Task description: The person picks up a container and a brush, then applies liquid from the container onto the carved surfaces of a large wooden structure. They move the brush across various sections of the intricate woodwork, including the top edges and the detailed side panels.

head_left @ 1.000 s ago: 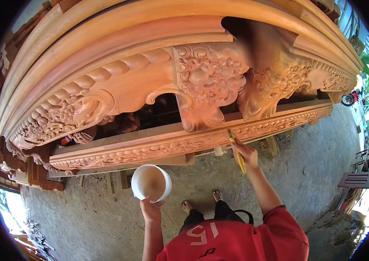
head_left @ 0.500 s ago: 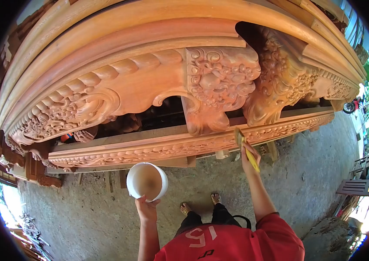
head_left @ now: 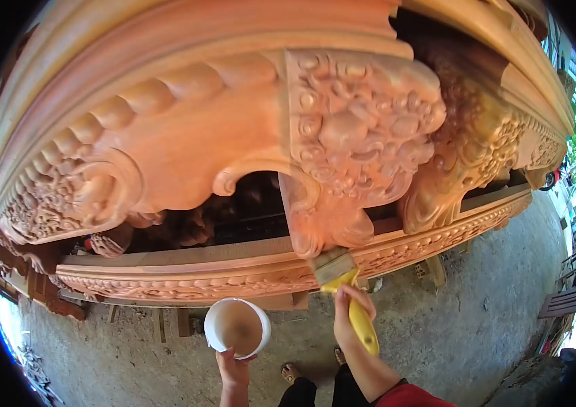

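My right hand [head_left: 354, 312] is closed round the yellow handle of a wide paintbrush [head_left: 334, 268]. The brush's bristles overlap the foot of a carved block in this view, over the lower moulding [head_left: 233, 275]. In my left hand [head_left: 233, 368] is a white bucket [head_left: 265, 332], gripped at its near rim with the mouth facing me. Brownish liquid shows inside it. Before both hands rises a large reddish-brown carved wooden piece [head_left: 199, 156], with a scroll and flower-carved corner block [head_left: 362, 129].
Wooden supports [head_left: 436, 270] stand under the lower moulding on the concrete floor [head_left: 464, 325]. My sandalled feet are below. A slatted wooden piece [head_left: 569, 303] is at the right, and the wheel [head_left: 550, 180] of a vehicle shows beyond the far end.
The view has come closer to the carved wood. My right hand has brought the brush leftward, to the foot of the corner block. The bucket stays in my left hand.
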`<state>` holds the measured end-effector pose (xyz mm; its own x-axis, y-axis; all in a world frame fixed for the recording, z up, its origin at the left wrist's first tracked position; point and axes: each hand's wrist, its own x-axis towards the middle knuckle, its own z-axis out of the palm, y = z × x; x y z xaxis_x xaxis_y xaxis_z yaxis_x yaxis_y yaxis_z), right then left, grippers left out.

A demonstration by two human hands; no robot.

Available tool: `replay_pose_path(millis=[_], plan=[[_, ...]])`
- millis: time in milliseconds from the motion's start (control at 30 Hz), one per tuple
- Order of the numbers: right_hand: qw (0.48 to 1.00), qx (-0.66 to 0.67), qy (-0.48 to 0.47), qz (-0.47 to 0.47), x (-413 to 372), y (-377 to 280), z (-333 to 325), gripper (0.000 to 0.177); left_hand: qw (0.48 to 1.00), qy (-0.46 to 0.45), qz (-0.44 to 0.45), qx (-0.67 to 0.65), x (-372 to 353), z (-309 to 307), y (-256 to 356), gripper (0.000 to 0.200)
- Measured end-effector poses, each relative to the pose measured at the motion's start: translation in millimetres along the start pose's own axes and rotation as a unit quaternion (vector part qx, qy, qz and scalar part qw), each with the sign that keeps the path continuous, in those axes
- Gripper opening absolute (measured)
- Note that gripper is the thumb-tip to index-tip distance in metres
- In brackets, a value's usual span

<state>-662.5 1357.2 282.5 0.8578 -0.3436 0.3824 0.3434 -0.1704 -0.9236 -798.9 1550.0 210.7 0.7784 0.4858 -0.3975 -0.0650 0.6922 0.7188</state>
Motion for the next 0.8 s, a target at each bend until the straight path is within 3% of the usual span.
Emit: replay_pose_path(millis=[67, 133, 233, 300, 333, 433, 533, 600, 667, 700, 800], plan=[[0.98, -0.02, -0.03, -0.196, -2, -20, -2, 0.013, 1.0, -0.02, 0.005, 0.014, 4, -10, -15, 0.051], [0.97, 0.026, -0.033, -0.24, 10, -27, -3, 0.015, 1.0, -0.005, -0.012, 0.008, -1, -10, -24, 0.052], [0.969, 0.069, -0.049, -0.233, 20, 5, 7, 0.015, 1.0, -0.016, -0.025, -0.009, -5, -9, -33, 0.054], [0.977, 0.195, -0.055, -0.063, 7, 48, 7, 0.014, 0.999, -0.035, -0.027, -0.013, -9, -12, -39, 0.055], [0.977, 0.192, -0.061, -0.065, 0, 57, 2, 0.014, 0.999, -0.028, -0.029, -0.005, -11, -13, -41, 0.055], [0.977, 0.155, -0.069, 0.132, -28, 86, -13, 0.014, 0.999, -0.005, -0.041, -0.014, -19, -17, -47, 0.058], [0.973, 0.164, -0.069, 0.144, -45, 94, -23, 0.014, 0.999, 0.0, -0.047, -0.022, -17, -23, -52, 0.06], [0.977, 0.168, -0.054, 0.12, -42, 75, -21, 0.012, 0.998, 0.005, -0.054, -0.012, -21, -33, -55, 0.061], [0.984, 0.048, -0.108, -0.131, -25, 44, -26, 0.012, 0.998, 0.016, -0.055, -0.032, -20, -38, -61, 0.061], [0.969, 0.067, -0.064, -0.228, -10, 21, -16, 0.013, 0.998, 0.015, -0.054, -0.032, -21, -36, -60, 0.061], [0.95, 0.133, -0.069, -0.275, 14, 0, -5, 0.014, 0.997, 0.01, -0.056, -0.054, -26, -30, -59, 0.062]])
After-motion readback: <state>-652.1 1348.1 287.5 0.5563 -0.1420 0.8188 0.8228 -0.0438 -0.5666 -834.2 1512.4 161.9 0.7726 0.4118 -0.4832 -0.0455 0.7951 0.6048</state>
